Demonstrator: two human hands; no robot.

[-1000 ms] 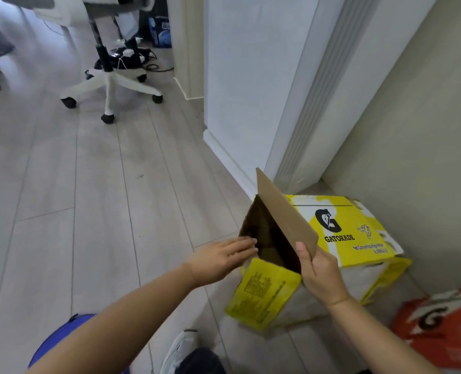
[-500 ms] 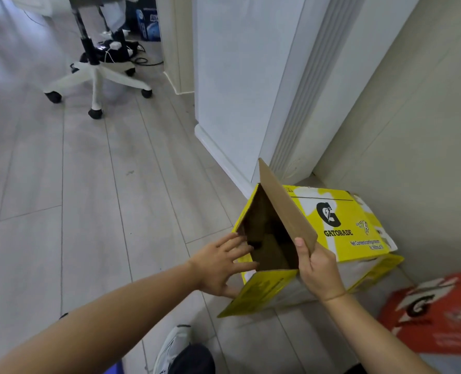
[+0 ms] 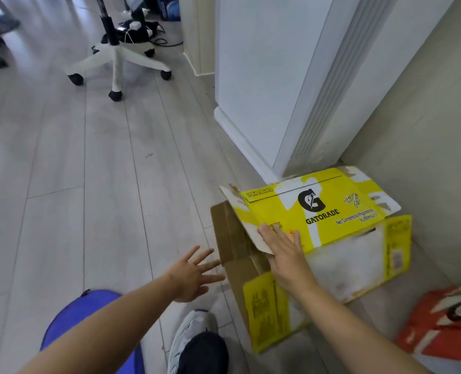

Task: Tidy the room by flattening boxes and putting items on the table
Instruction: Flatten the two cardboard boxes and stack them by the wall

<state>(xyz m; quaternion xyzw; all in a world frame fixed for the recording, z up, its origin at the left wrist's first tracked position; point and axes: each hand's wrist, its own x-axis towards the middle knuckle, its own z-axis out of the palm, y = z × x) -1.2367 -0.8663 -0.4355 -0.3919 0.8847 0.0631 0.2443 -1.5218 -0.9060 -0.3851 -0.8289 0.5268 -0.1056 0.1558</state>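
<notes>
A yellow Gatorade cardboard box (image 3: 332, 211) lies collapsed on the floor in the corner by the wall, its brown flaps spread toward me. My right hand (image 3: 283, 252) presses flat on its near left edge, fingers straight. My left hand (image 3: 194, 273) hovers just left of the brown flap (image 3: 229, 238), fingers spread, holding nothing.
An orange Gatorade box (image 3: 448, 325) lies at the lower right. A white pillar (image 3: 272, 76) stands behind the yellow box. A white office chair base (image 3: 116, 60) and cables sit at the back left. A blue object (image 3: 89, 319) and my shoe (image 3: 194, 344) are near my feet.
The box has gone from standing open to lying flat. My right hand let go of the upright flap and now presses down; my left hand came out of the opening.
</notes>
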